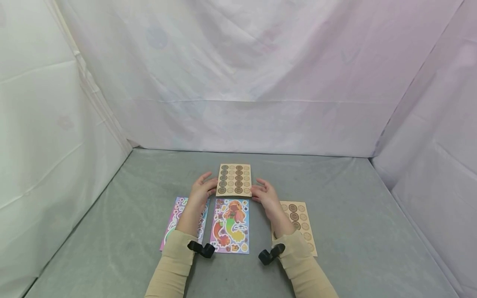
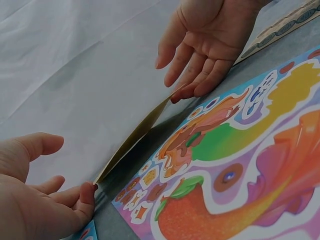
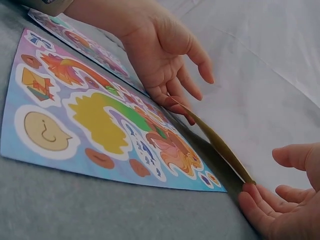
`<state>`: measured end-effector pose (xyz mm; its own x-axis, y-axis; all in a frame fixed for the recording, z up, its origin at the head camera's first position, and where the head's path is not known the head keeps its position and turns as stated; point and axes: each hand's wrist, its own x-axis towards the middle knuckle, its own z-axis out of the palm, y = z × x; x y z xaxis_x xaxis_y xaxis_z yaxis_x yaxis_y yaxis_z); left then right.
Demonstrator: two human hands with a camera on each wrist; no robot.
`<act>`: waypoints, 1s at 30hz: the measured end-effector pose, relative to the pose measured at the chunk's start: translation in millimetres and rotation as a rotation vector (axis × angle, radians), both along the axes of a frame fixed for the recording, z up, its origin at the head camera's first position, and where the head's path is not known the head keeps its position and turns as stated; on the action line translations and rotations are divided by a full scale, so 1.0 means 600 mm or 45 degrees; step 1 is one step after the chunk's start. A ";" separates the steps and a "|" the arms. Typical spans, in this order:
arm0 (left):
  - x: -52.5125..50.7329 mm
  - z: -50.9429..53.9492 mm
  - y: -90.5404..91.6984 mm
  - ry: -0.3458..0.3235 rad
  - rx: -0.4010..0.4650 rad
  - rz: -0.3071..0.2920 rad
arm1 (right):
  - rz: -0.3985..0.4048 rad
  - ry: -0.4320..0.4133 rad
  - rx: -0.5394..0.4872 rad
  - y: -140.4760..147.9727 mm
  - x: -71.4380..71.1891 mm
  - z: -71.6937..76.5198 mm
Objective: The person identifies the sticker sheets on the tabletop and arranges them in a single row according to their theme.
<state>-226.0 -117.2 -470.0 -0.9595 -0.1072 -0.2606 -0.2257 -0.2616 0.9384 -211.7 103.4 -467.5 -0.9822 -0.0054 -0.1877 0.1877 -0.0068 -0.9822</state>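
Note:
A tan sheet of round stickers (image 1: pixel 234 180) is held between the two hands at the middle of the table. Its near edge looks slightly raised and bowed in both wrist views. My left hand (image 1: pixel 199 193) touches its left edge with relaxed fingertips, the thumb standing apart. At the opposite edge, my right hand (image 1: pixel 266 197) does the same with the fingertips, its thumb also lifted. Just nearer than this sheet, a colourful mermaid sticker sheet (image 1: pixel 230 227) lies flat between the forearms. The sheet's underside is mostly hidden.
Under the left forearm lies another purple and blue sticker sheet (image 1: pixel 173 219), partly covered. A second tan sheet of round stickers (image 1: pixel 306 227) is partly behind the right forearm. The grey table (image 1: pixel 357 248) is bounded by white cloth walls (image 1: pixel 238 82).

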 end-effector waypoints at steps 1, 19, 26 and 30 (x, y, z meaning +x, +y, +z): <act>0.000 0.000 0.000 -0.002 0.001 -0.001 | -0.006 -0.005 0.001 0.000 0.000 0.000; -0.002 0.001 0.009 0.021 -0.155 -0.041 | -0.053 0.023 0.060 0.004 0.003 -0.005; 0.002 -0.001 0.014 0.071 -0.197 -0.074 | -0.077 0.026 0.103 0.006 0.003 -0.005; 0.002 -0.002 0.016 0.088 -0.198 -0.076 | -0.090 0.027 0.125 0.007 0.002 -0.006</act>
<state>-224.6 -107.4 -471.3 -0.9804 -0.0836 -0.1782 -0.1696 -0.1004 0.9804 -210.4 107.8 -470.9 -0.9832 0.0814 -0.1632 0.1695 0.0770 -0.9825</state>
